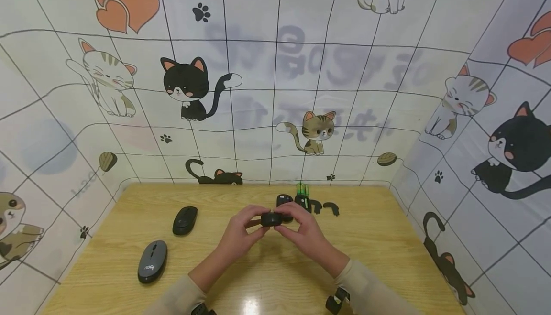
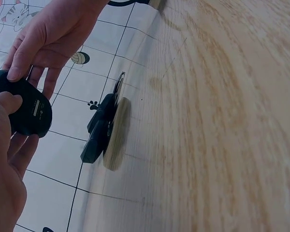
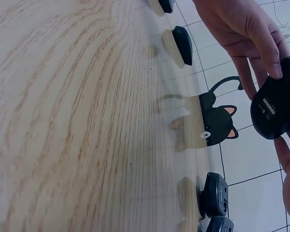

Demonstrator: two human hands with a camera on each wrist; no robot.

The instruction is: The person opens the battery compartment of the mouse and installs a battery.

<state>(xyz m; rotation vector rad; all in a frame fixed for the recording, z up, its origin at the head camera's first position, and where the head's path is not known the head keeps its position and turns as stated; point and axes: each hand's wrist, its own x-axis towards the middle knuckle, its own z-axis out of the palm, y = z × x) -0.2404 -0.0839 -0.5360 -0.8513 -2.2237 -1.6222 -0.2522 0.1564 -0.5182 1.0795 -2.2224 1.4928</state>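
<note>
A black computer mouse (image 1: 271, 219) is up off the table, with its underside and a small printed label showing in both wrist views. My left hand (image 1: 241, 228) grips one end of it between thumb and fingers. The opposite end is in the grip of my right hand (image 1: 303, 229), its thumb lying against the underside in the left wrist view. Just behind the hands lie a black mouse (image 1: 284, 199), partly hidden by the right hand, and a second dark mouse-shaped piece (image 1: 303, 203).
Green batteries (image 1: 303, 190) lie at the table's back edge. Two curved black pieces (image 1: 331, 208) are to their right. On the left are a black mouse (image 1: 185, 220) and a grey mouse (image 1: 152, 261). A cat-patterned cloth (image 1: 258, 66) surrounds the wooden table (image 1: 366, 267).
</note>
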